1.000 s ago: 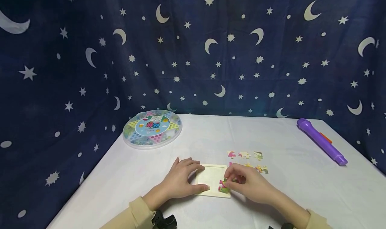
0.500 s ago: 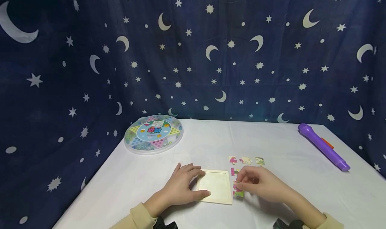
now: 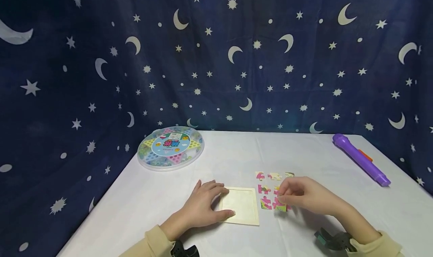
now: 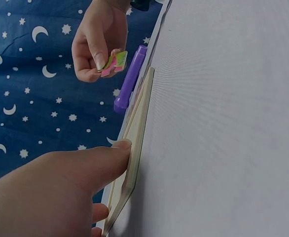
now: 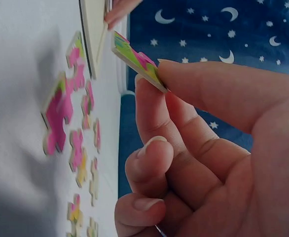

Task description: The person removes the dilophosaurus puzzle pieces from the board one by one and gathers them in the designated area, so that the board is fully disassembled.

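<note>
My left hand [image 3: 203,206] rests on the left side of a shallow pale wooden puzzle tray [image 3: 241,206], thumb on its front part and index fingertip near the back corner. In the left wrist view the thumb lies against the tray's edge [image 4: 140,123]. To the right of the tray, my right hand [image 3: 304,195] pinches a pink and green puzzle piece [image 5: 137,59] between thumb and fingers. It is held tilted above the table, over other pieces. Rows of loose puzzle pieces [image 3: 265,203] lie beside the tray; the hand partly hides those on the right.
A round, clear-cased game board [image 3: 170,148] lies at the back left of the white table [image 3: 233,151]. At the back right is a purple microphone-shaped tube [image 3: 360,159] with an orange item [image 3: 365,155] beside it. A dark blue star-and-moon curtain [image 3: 216,61] hangs behind.
My right hand has moved right with the puzzle piece, from over the tray's right side to over the loose pieces. The tray's inside is now bare. My left hand stays on the tray.
</note>
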The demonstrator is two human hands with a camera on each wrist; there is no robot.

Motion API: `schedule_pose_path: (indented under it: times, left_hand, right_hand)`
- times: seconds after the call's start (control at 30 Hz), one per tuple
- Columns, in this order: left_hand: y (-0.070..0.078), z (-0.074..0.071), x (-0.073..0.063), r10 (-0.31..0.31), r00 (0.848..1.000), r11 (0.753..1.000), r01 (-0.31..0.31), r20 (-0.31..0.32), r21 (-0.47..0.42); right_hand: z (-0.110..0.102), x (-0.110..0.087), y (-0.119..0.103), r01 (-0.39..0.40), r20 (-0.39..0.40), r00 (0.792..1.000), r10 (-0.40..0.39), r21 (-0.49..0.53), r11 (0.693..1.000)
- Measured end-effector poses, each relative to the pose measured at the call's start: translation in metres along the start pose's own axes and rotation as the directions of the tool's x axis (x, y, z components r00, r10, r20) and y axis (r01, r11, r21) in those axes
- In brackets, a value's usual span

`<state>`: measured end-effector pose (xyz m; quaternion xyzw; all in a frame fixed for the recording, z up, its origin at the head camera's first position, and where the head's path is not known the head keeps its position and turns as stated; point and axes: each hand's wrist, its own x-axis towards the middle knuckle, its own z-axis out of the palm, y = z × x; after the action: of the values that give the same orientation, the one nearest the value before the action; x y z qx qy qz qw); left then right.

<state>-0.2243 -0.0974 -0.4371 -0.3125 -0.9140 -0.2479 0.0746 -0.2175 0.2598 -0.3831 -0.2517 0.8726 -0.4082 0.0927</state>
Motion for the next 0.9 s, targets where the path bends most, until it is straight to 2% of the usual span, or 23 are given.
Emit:
schedule_pose_path:
  times: [0.27,0.53,0.67,0.9]
  left_hand:
    - [0.000,0.000,0.002,0.009,1.000,1.000,-0.009,-0.005,0.007]
    - [-0.001,-0.001,0.003,0.004,1.000,1.000,-0.004,0.002,0.011]
    - [0.000,0.000,0.003,0.006,1.000,1.000,-0.006,0.002,0.007]
    - [0.001,0.001,0.004,0.006,1.000,1.000,-0.006,-0.010,0.013]
  right_hand:
    - [-0.010,-0.004,0.003,-0.014,-0.038,0.999,0.012,-0.046,0.999]
    - [-0.019,-0.006,0.011,-0.023,-0.024,0.999,0.021,-0.054,0.998]
    - [-0.025,-0.009,0.018,-0.072,0.003,0.997,0.072,-0.069,0.995]
    - [-0.034,-0.017,0.032,-0.180,0.091,0.979,0.183,-0.043,0.983]
